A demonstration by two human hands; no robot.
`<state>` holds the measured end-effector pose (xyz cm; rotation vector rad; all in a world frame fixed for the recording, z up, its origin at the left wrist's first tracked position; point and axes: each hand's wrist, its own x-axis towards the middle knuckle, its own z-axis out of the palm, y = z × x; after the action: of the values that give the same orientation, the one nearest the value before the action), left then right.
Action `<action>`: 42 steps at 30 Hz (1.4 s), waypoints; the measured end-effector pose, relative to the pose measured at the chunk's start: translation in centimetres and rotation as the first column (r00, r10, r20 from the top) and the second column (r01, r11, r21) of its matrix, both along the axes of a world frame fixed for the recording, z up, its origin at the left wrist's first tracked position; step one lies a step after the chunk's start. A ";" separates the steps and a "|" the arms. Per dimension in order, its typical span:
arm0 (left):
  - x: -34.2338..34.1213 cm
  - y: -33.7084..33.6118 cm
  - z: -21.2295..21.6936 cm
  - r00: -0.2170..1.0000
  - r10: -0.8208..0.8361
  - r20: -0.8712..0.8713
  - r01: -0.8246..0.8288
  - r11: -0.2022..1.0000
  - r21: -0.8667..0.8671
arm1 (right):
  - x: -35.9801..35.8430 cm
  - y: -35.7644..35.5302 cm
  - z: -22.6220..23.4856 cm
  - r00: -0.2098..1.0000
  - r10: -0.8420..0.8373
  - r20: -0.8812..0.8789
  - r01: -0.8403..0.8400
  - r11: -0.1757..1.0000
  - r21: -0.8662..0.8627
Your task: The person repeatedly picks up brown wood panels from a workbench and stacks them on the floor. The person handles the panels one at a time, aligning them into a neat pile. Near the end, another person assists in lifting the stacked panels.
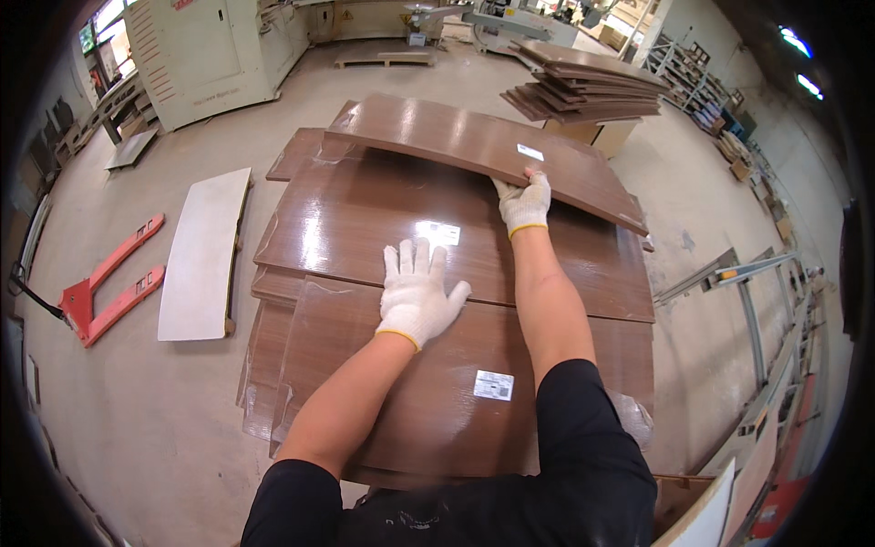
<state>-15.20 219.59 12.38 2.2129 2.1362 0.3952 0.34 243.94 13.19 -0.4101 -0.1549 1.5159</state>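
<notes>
Head: L hand (419,296) splayed, R hand (525,201) gripping panel (437,130); wht board (203,260) nr pallet jack (80,305).

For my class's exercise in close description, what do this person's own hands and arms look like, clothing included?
The left hand and right hand each wear a whitish knitted glove with a yellow edge at the wrist. The forearms are bare below the short, plain black sleeves.
</notes>
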 end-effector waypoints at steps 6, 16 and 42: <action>0.0 0.2 0.2 1.000 -0.005 -0.007 0.005 1.000 -0.006 | -0.8 4.6 -1.8 0.997 0.053 0.060 -0.052 0.999 -0.014; 0.1 0.3 -0.3 1.000 0.002 0.001 -0.002 0.996 0.092 | 1.9 2.6 0.6 0.771 0.452 0.449 -0.344 0.889 -0.304; 10.4 -1.4 4.7 0.998 -0.045 -0.036 0.042 0.997 -0.070 | 73.6 -97.3 -9.7 0.194 -0.588 0.785 0.944 -0.107 -0.313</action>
<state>-4.79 218.17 17.08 2.2422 2.0818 0.2751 73.94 146.62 3.53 -1.3182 0.4827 0.0072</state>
